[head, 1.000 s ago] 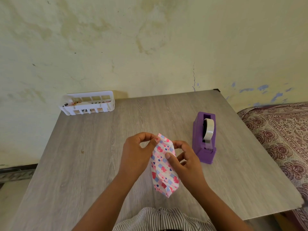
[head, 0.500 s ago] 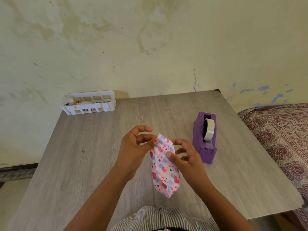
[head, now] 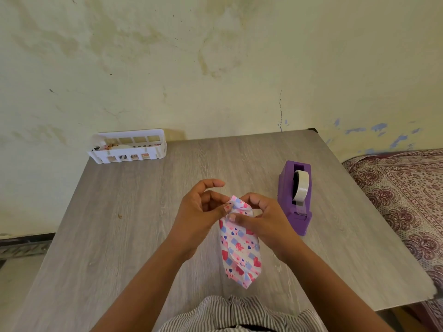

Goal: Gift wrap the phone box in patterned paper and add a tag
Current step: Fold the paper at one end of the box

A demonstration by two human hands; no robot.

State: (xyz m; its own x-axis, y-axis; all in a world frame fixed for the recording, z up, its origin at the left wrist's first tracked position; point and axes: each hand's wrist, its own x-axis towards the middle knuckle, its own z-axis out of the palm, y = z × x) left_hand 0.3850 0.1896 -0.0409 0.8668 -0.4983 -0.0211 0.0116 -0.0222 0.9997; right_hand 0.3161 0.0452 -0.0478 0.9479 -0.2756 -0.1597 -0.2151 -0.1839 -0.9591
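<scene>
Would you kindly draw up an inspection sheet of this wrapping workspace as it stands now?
Surface: grey wood-grain table, set against a stained wall.
Job's things: wrapped box in heart-patterned paper, far end flap being folded; purple tape dispenser to its right, roll loaded. No tag seen.
Clutter: white basket at the far left corner, contents unclear.
Grips: left hand pinches the paper at the far end, index finger raised; right hand pinches the same end, thumb on top.
Cables: nothing seen.
Surroundings: patterned bedspread at the right; striped clothing at the near edge.
</scene>
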